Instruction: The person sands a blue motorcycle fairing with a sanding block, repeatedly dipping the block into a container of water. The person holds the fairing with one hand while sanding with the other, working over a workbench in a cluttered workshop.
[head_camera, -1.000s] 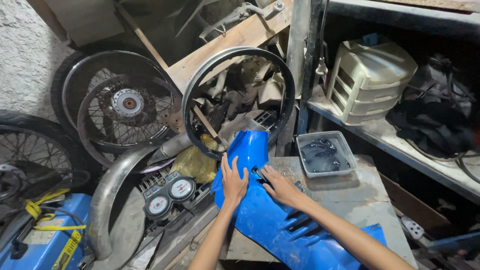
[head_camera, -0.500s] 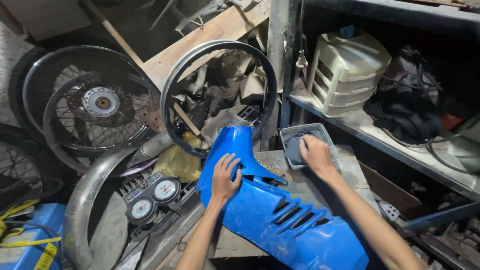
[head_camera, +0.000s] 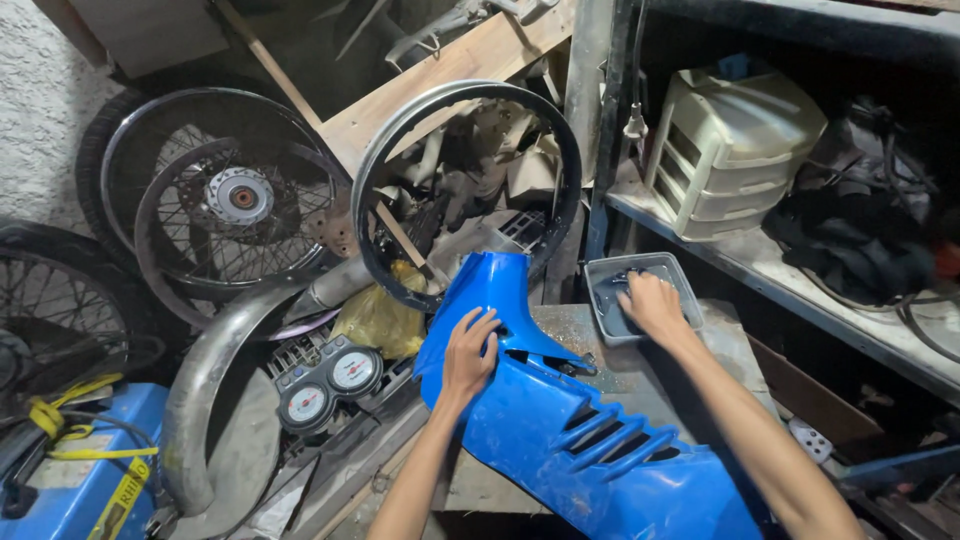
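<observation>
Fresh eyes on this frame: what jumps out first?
The bright blue motorcycle fairing panel running from centre to the bottom edge, with the left hand flat on its upper end. Just right of it, the right hand reaches into a small grey plastic tray on the workbench. Behind them, a bare black wheel rim leans upright, with spoked wheels stacked at left.

The right hand (head_camera: 652, 305) hides the grey tray's (head_camera: 683, 283) contents.
</observation>
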